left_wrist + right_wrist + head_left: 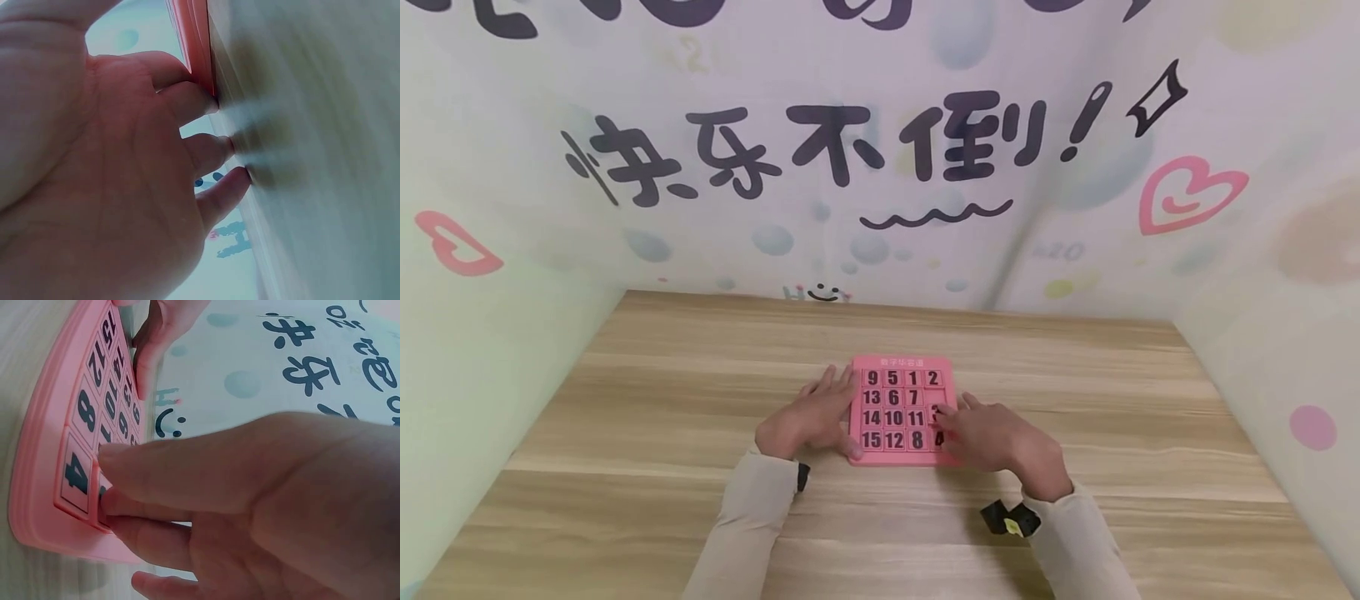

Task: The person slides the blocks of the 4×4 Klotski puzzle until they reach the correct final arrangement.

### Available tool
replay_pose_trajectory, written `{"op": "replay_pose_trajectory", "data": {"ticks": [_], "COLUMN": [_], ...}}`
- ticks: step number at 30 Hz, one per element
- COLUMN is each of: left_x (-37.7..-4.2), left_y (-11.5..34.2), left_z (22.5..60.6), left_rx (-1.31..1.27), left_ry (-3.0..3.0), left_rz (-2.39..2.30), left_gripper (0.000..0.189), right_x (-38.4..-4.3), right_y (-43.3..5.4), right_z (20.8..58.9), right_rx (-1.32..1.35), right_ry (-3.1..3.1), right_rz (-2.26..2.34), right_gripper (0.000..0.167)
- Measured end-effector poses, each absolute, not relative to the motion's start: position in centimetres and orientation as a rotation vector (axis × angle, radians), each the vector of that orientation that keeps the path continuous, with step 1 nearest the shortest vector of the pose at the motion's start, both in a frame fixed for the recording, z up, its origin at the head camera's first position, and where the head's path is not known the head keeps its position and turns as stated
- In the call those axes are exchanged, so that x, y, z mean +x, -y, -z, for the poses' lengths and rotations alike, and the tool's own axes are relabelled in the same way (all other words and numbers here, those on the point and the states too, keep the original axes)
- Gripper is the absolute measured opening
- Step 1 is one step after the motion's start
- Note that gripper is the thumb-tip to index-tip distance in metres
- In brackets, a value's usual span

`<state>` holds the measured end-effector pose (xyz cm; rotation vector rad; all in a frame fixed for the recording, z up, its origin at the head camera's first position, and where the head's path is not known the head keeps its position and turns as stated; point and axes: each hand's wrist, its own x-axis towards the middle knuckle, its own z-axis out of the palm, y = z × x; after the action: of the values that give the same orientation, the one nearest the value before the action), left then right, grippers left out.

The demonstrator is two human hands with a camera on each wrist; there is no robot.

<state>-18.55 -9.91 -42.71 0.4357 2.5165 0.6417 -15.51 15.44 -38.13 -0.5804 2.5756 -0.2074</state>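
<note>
A pink sliding number puzzle (902,457) lies flat on the wooden table, its numbered tiles facing up. The gap in the grid is in the right column, just under the 2 tile (933,378). My left hand (812,417) rests along the puzzle's left edge, with the thumb near the lower corner; in the left wrist view several fingertips reach down to the tabletop. At the right side, my right hand (988,433) touches the 3 tile with its fingertips and partly covers it. Just below that, the 4 tile (76,475) shows clearly in the right wrist view.
The wood-grain table (662,417) extends around the puzzle on all sides. A printed white wall sheet (737,250) with dark characters stands behind it, and similar panels close off the left and right. Small black devices are on both wrists.
</note>
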Motion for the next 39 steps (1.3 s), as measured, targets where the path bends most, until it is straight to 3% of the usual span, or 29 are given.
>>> {"op": "replay_pose_trajectory", "data": {"ticks": [39], "left_x": [-18.7], "left_y": [10.0], "left_z": [42.9], "left_rx": [0.443], "left_ry": [-2.512], "left_rz": [-0.606], "left_gripper": [0.121], "right_x": [-16.4], "right_y": [-15.5], "right_z": [39.3], "right_rx": [-0.547], "right_ry": [-2.591], "right_rz": [0.254], "right_gripper": [0.059]}}
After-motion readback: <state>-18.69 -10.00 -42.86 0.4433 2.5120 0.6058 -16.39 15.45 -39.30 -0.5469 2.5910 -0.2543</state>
